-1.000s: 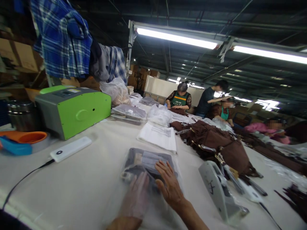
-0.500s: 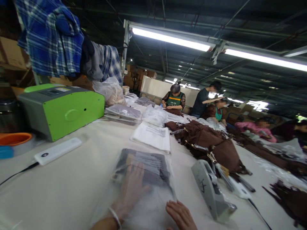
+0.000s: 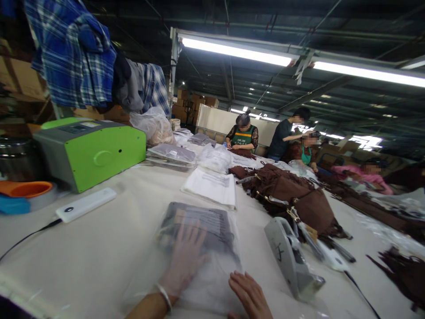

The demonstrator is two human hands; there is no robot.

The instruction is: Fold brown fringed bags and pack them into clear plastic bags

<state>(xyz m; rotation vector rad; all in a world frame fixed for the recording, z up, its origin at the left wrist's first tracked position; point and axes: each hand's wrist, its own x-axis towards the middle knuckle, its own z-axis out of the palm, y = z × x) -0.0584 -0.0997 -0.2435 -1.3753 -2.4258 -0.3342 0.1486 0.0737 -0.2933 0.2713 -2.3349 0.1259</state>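
A clear plastic bag [image 3: 212,277] with printed text lies on the table in front of me, and a flat dark grey item [image 3: 212,221] shows through it; its kind is unclear. My left hand [image 3: 187,252] looks to be under the film, inside the bag, its fingers spread flat towards the grey item. Around that wrist is a white band. My right hand [image 3: 248,292] lies by the bag's right edge, fingers stretched out and holding nothing. Whether it presses on the film, I cannot tell. Just beyond sits a stack of white printed bags [image 3: 212,186].
A grey tape dispenser [image 3: 288,261] stands to the right, before a heap of brown bags [image 3: 292,195]. At left are a green-and-grey machine [image 3: 106,153], a white power bank [image 3: 86,204] with a black cable, and an orange ring [image 3: 31,189]. Several people work farther back.
My left hand's fingers have spread a little and shifted slightly right over the grey item. My right hand stays by the bag's edge. The view has shifted slightly.
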